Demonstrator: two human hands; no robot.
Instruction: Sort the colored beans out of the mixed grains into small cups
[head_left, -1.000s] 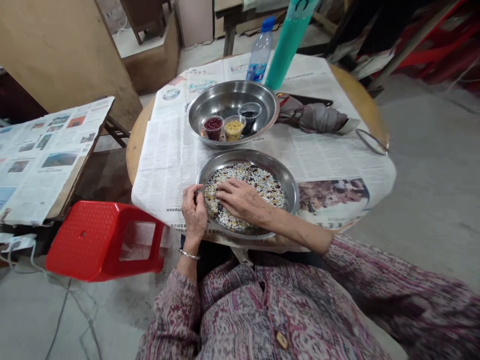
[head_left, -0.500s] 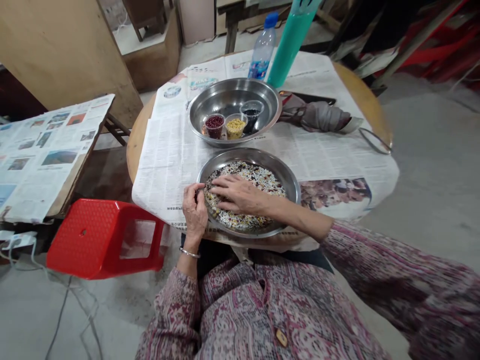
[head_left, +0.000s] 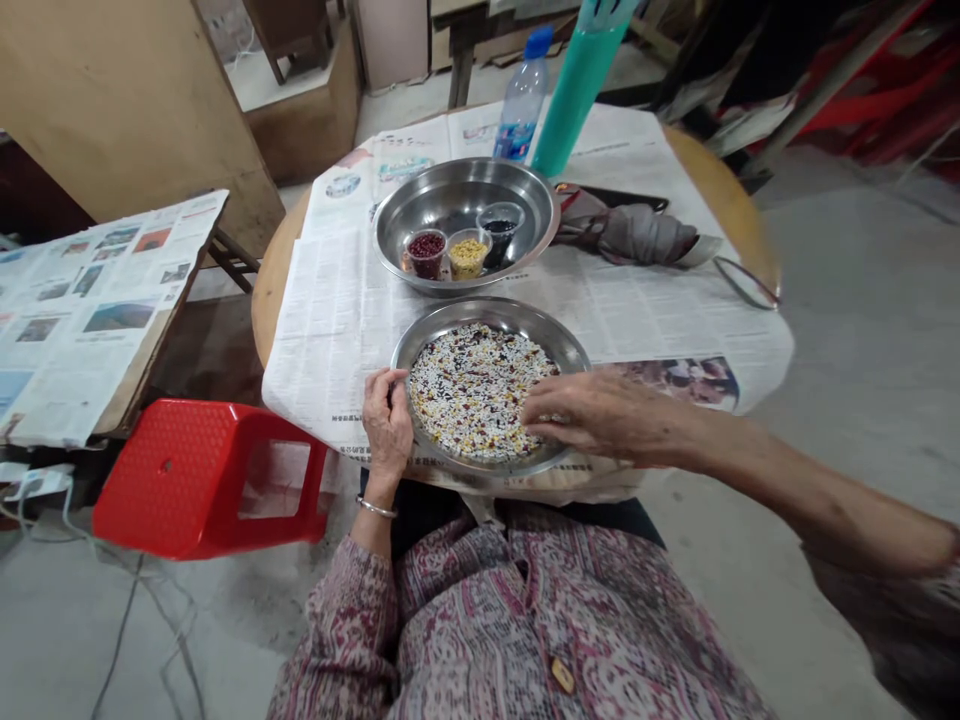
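Note:
A shallow steel plate lies close to me, its base covered in a layer of mixed rice, beans and seeds. My left hand curls over the plate's near left rim. My right hand reaches in from the right, its fingertips at the right edge of the grains and holding nothing I can see. Behind it, a larger steel basin holds small plastic cups of red beans, yellow grains and dark seeds.
Newspaper covers the round wooden table. Beyond stand a water bottle and a teal flask, with a folded umbrella and glasses to the right. A red stool stands at the left.
My right hand has slid rightward off the middle of the grains to the plate's right edge, and my arm is stretched further right. My left hand stays at the rim.

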